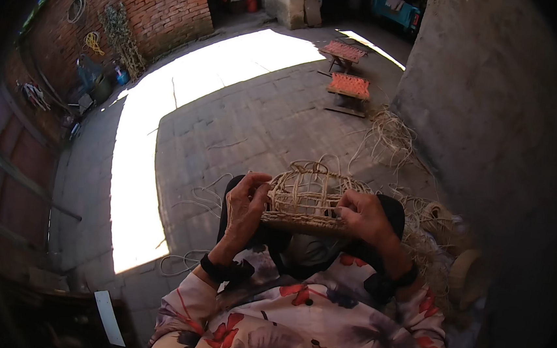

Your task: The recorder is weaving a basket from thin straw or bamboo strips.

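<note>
A half-woven basket (pixel 302 205) of pale tan cord rests across my knees, with an open lattice above and a denser braided band along its near edge. At its left end, my left hand (pixel 248 201) is closed with thumb and fingers pinched at the rim. My right hand (pixel 365 215) grips the right end, its fingers curled against the cords. Loose strands stick up from the basket's far side. Whether either hand also pinches a single strand is too small to tell.
Tangled cord (pixel 392 140) lies on the paved floor ahead right, with more cord and a coil (pixel 437 216) beside my right knee. Two folding stools (pixel 349 86) with red woven seats stand farther off. A grey wall (pixel 491 125) rises at the right, a brick wall (pixel 154 7) at the far left.
</note>
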Demonstrator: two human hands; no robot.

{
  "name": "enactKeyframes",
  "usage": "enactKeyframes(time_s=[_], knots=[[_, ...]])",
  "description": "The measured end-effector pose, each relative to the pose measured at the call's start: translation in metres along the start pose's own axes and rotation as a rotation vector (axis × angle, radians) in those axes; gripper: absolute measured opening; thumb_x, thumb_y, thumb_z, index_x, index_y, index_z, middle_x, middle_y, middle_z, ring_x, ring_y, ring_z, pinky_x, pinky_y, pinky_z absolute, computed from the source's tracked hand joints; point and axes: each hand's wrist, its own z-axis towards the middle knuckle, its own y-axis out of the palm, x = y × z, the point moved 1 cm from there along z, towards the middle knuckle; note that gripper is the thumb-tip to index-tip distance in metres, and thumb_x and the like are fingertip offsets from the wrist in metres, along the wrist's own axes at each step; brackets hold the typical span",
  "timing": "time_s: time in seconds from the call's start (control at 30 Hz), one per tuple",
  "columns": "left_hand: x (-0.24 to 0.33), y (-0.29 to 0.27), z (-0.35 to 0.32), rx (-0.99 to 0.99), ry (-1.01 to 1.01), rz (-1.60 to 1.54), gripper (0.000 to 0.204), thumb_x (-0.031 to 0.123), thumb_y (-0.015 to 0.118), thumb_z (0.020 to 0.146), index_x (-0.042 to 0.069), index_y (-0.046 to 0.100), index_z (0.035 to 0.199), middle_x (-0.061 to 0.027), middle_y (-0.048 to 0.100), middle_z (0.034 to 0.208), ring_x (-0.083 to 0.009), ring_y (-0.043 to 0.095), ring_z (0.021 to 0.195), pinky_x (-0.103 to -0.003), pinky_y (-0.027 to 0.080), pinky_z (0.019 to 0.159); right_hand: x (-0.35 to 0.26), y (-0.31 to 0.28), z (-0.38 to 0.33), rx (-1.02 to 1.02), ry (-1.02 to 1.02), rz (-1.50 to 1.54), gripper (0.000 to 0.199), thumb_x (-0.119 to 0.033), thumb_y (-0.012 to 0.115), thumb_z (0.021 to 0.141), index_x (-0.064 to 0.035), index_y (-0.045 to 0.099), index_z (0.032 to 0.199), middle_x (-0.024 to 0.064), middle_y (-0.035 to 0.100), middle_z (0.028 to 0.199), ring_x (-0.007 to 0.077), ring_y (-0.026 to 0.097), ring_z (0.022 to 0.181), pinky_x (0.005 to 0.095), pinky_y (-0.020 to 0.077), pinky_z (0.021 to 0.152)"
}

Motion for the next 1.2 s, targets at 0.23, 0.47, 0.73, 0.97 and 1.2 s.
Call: enactKeyframes(time_s=[0.23,0.47,0.73,0.97,1.2], knots=[[-0.042,-0.022,0.002,-0.159,0.157,0.384,0.032,0.004,0.056,0.081,0.007,0.062,0.112,-0.0128,0.066,0.104,-0.0252,0.066,0.084,-0.035,0.052,0.077,0.002,0.003,-0.008,-0.067,0.02,0.084,0.015,-0.015,0.068,0.079,0.0001,0.066,0.083,0.01,0.063,0.066,0.0159,0.061,0.061,0.0317,0.0476,0.058],[-0.022,-0.033,0.015,-0.179,0.478,0.706,0.022,0.007,0.062,0.079,0.007,0.067,0.101,-0.0139,0.068,0.088,-0.0306,0.066,0.073,-0.039,0.052,0.067,0.012,0.008,-0.011,-0.05,0.032,0.173,0.016,-0.016,0.068,0.08,-0.0002,0.065,0.083,0.0098,0.063,0.068,0.0155,0.06,0.062,0.0315,0.0478,0.06],[0.0,-0.111,0.018,-0.322,0.069,0.681,0.028,0.016,0.07,0.079,0.002,0.071,0.103,-0.0169,0.074,0.085,-0.0208,0.069,0.069,-0.032,0.053,0.064,0.039,-0.034,-0.005,-0.089,0.089,0.177,0.015,-0.016,0.067,0.08,-0.0018,0.063,0.082,0.0086,0.062,0.069,0.014,0.059,0.066,0.0319,0.0458,0.061],[0.017,-0.065,0.017,-0.224,-0.011,0.517,0.023,0.014,0.069,0.082,0.001,0.071,0.101,-0.0105,0.072,0.082,-0.012,0.062,0.067,-0.029,0.049,0.061,0.099,-0.085,-0.046,-0.169,0.15,0.353,0.013,-0.018,0.068,0.085,-0.0051,0.064,0.087,-0.0045,0.058,0.076,0.0036,0.05,0.07,0.023,0.041,0.062],[0.115,0.048,-0.029,-0.571,-0.096,-0.281,0.027,0.019,0.059,0.097,0.001,0.064,0.116,-0.0056,0.066,0.085,-0.0093,0.062,0.067,-0.025,0.051,0.062,-0.013,-0.092,-0.048,-0.151,0.041,0.648,0.007,-0.01,0.067,0.089,-0.0042,0.064,0.093,-0.0025,0.061,0.085,0.0041,0.054,0.083,0.0219,0.0435,0.073]])
